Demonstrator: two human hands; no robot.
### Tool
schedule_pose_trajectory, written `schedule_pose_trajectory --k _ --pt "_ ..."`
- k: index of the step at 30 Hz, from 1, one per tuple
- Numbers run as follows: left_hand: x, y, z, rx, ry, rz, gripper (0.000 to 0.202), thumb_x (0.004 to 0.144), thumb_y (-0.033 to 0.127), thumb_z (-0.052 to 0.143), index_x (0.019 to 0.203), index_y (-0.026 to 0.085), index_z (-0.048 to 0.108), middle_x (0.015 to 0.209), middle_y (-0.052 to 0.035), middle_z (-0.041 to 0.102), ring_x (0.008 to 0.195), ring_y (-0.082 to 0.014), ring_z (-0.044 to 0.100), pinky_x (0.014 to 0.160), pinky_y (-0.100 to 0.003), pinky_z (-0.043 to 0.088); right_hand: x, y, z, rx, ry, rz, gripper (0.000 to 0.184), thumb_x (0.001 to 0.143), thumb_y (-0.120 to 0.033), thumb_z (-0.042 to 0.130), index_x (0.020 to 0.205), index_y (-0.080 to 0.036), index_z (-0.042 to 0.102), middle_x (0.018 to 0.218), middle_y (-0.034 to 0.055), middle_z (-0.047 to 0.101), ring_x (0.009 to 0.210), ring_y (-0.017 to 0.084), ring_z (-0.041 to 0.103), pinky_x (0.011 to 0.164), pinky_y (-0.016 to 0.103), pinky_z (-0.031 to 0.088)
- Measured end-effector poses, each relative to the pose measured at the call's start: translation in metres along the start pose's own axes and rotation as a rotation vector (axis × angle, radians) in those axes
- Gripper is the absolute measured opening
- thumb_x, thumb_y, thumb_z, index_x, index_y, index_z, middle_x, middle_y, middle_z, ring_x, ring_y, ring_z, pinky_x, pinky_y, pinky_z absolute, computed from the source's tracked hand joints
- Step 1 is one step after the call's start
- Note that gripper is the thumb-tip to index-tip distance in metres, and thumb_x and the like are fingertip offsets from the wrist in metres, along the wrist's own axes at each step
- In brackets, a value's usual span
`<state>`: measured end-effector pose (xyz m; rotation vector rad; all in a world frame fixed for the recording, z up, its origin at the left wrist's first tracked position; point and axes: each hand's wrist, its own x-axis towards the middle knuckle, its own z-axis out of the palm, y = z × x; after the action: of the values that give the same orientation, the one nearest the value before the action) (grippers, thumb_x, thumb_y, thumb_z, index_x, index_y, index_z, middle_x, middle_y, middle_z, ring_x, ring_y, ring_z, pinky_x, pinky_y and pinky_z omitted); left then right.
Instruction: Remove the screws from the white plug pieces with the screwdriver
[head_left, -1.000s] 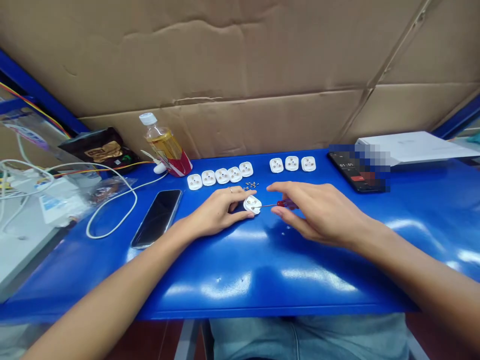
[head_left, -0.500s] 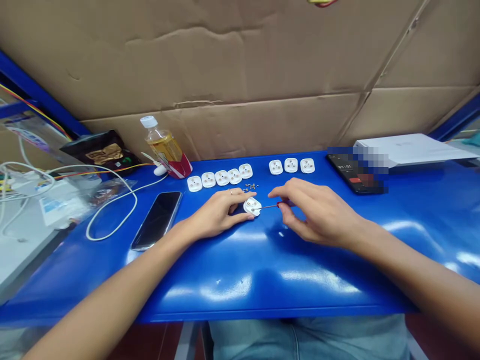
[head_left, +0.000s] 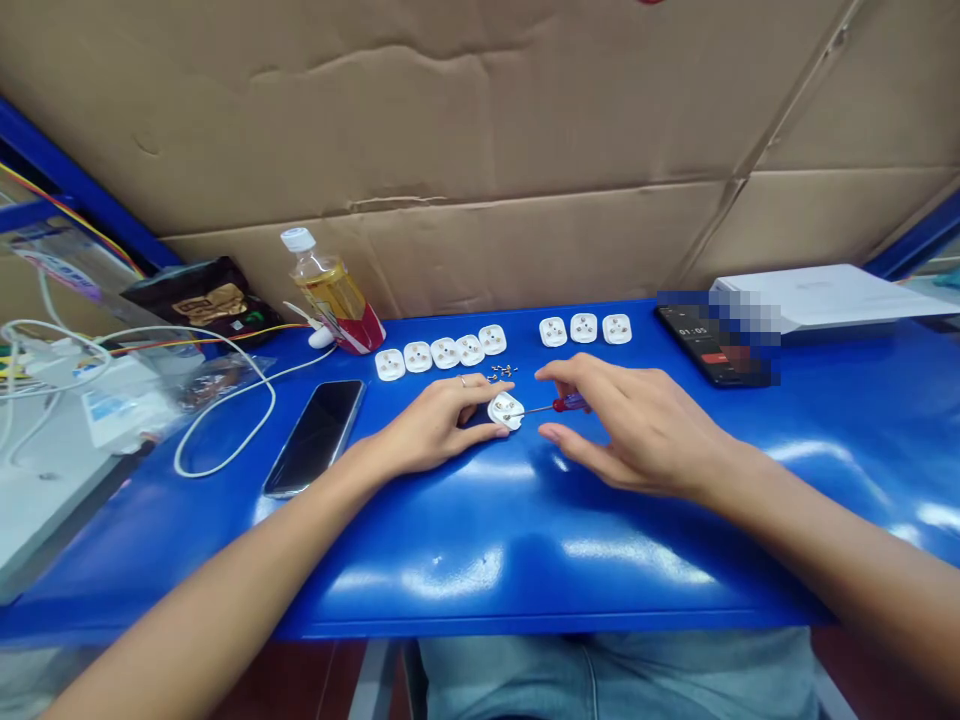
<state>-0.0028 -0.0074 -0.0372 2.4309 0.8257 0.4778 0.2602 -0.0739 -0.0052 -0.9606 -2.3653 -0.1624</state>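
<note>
Between the thumb and fingers of my left hand (head_left: 433, 426) is a small white plastic plug part (head_left: 508, 408), held against the blue table, with metal pieces set in its face. My right hand (head_left: 637, 425) is around a small screwdriver (head_left: 568, 403) with a red and purple handle. Its thumb and forefinger stand apart from the handle, and the rest of the grip is hidden behind the hand. The screwdriver's thin shaft points left, with its tip at a metal piece in the plug part. Just behind the left fingertips lies a little heap of small screws (head_left: 505, 372).
Several similar white plug parts (head_left: 445, 353) form a row behind the left hand. Three more plug parts (head_left: 583, 328) lie at back right. A phone (head_left: 315, 438), a drink bottle (head_left: 335, 300) and a white cable (head_left: 225, 472) are left; another phone (head_left: 712, 345) is right.
My right thumb has moved away from the screwdriver handle toward the left, so more of the handle shows. My left hand and the plug part have stayed in place.
</note>
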Motion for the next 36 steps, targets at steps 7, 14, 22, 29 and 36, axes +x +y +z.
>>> schedule_pose_trajectory --k 7,14,22,29,36 --pt "0.0005 0.0004 -0.0007 0.019 -0.002 -0.008 0.055 0.101 0.049 0.067 0.146 0.018 0.063 0.087 -0.0002 0.058 0.075 -0.015 0.052 0.075 -0.028 0.043 -0.0018 0.0011 0.0009 0.021 -0.011 -0.003 0.023 0.099 -0.017 0.05 0.12 -0.017 0.06 0.105 0.0111 0.078 0.089 0.024 0.076 0.071 0.032 0.055" --pt "-0.0002 0.0027 -0.0006 0.035 0.001 0.016 0.053 0.102 0.047 0.065 0.146 0.016 0.062 0.095 -0.0032 0.064 0.079 -0.0163 0.057 0.077 -0.029 0.046 -0.0012 0.0011 0.0017 -0.017 0.004 0.061 0.015 0.103 -0.025 0.053 0.114 -0.018 0.06 0.081 0.0032 0.077 0.065 0.019 0.073 0.056 0.029 0.046" --pt "-0.0005 0.0016 -0.0005 0.047 0.007 0.027 0.052 0.102 0.046 0.065 0.146 0.017 0.062 0.1 -0.005 0.067 0.081 -0.0172 0.06 0.079 -0.029 0.047 -0.002 0.0019 0.003 0.117 -0.006 0.126 0.017 0.1 -0.028 0.057 0.115 -0.02 0.056 0.092 0.0057 0.077 0.073 0.02 0.074 0.064 0.03 0.053" --pt "-0.0012 -0.0011 0.0003 0.036 0.012 0.038 0.051 0.103 0.046 0.065 0.146 0.02 0.062 0.106 -0.006 0.069 0.088 -0.0186 0.063 0.083 -0.031 0.05 0.0 0.0036 0.0029 0.133 0.042 0.0 0.023 0.096 -0.014 0.05 0.117 -0.018 0.058 0.101 0.0104 0.074 0.091 0.023 0.074 0.077 0.035 0.059" --pt "-0.0015 -0.0008 0.0001 0.04 0.015 0.042 0.05 0.102 0.045 0.066 0.145 0.019 0.062 0.106 -0.0061 0.069 0.09 -0.0195 0.065 0.086 -0.031 0.051 -0.0013 0.0047 0.0046 0.067 0.02 0.024 0.014 0.102 -0.019 0.052 0.113 -0.018 0.06 0.097 0.0077 0.077 0.082 0.022 0.075 0.07 0.032 0.056"
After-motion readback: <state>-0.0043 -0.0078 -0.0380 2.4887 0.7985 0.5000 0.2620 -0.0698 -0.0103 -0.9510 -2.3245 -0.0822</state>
